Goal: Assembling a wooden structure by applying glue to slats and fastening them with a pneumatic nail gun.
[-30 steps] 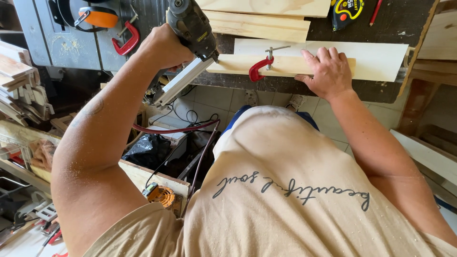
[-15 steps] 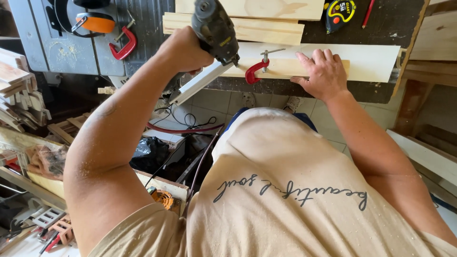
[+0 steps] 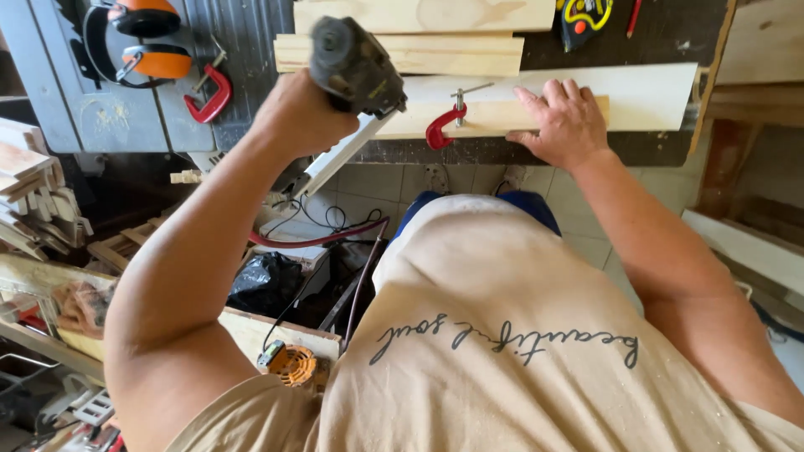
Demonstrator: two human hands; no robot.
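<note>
While clamped by a red metal C-clamp (image 3: pixel 444 125) to the dark workbench edge (image 3: pixel 469 152): narrow pale wooden strip (image 3: pixel 494 117), lying on a wider white board (image 3: pixel 645 96). Right of the clamp: right hand (image 3: pixel 563 125), fingers spread flat on the strip. Left of the clamp: left hand (image 3: pixel 303 113), fingers wrapped around a dark green nail gun (image 3: pixel 356 71). Step judged: positioning to fasten; next calls for seating the nose squarely on the strip.

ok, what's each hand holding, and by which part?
The left hand grips a dark power tool around its body, with the long pale part angled down below. The right hand holds nothing; it presses flat on the clamped wood strip.
</note>
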